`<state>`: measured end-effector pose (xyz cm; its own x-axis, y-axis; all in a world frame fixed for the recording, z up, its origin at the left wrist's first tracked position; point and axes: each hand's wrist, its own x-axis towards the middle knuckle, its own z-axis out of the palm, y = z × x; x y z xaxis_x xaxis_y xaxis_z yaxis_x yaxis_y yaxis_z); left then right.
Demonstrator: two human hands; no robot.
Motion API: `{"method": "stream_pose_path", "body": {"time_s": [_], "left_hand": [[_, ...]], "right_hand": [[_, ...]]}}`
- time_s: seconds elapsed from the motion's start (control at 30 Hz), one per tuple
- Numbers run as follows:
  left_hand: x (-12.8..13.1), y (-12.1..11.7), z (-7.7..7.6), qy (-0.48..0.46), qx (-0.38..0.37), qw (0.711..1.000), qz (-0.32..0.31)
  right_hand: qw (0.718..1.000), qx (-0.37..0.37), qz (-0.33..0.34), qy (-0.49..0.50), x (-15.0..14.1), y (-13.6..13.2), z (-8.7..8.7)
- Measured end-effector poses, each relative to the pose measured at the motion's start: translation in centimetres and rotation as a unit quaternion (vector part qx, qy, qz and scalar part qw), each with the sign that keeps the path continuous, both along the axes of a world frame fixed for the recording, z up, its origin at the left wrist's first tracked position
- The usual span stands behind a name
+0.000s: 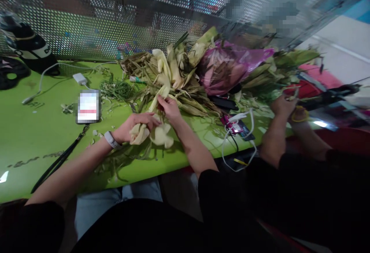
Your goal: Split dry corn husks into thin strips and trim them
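Observation:
Pale corn husks hang in a loose bundle from my left hand, whose fingers are closed round them. Just above and to the right, my right hand pinches a long cream husk strip between thumb and fingers. That strip reaches up toward a heap of dried corn husks behind my hands. Thin green shreds lie in a tangle left of the heap. The palm of my left hand is hidden by the husks.
A phone with a black strap lies left on the green table. A pink plastic bag rests on the heap. White cables trail over the front edge. At right are a co-worker's hands. Perforated metal panel stands behind.

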<state>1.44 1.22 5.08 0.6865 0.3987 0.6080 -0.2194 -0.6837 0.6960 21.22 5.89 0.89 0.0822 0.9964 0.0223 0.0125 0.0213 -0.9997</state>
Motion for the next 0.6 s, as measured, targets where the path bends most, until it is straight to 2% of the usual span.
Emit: {"method": "stream_pose_path", "body": {"time_s": [0.13, 0.2, 0.3, 0.4, 0.47, 0.53, 0.6], "left_hand": [[0.3, -0.4, 0.3, 0.082, 0.034, 0.995, -0.048], [0.1, -0.1, 0.4, 0.097, 0.019, 0.993, -0.058], [-0.5, 0.9, 0.3, 0.092, -0.052, 0.992, -0.067], [-1.1, 1.9, -0.4, 0.043, -0.147, 0.988, -0.037], [-1.3, 2.2, -1.1, -0.023, -0.202, 0.979, -0.013], [-1.2, 2.2, -1.6, -0.083, -0.247, 0.965, 0.001], [-1.0, 1.9, -1.8, -0.125, -0.289, 0.949, 0.022]], "right_hand": [[0.994, 0.047, -0.081, 0.054, 1.1, 0.7, 0.8], [0.989, 0.058, -0.114, 0.069, 1.6, 0.9, 1.1], [0.986, 0.059, -0.141, 0.07, 2.2, 1.3, 0.9], [0.987, 0.054, -0.14, 0.06, 2.8, 2.2, 0.1], [0.991, 0.047, -0.127, 0.02, 3.4, 2.7, -0.3], [0.985, 0.08, -0.138, -0.061, 3.9, 2.9, -0.4], [0.952, 0.158, -0.191, -0.179, 4.0, 2.3, 0.0]]}}
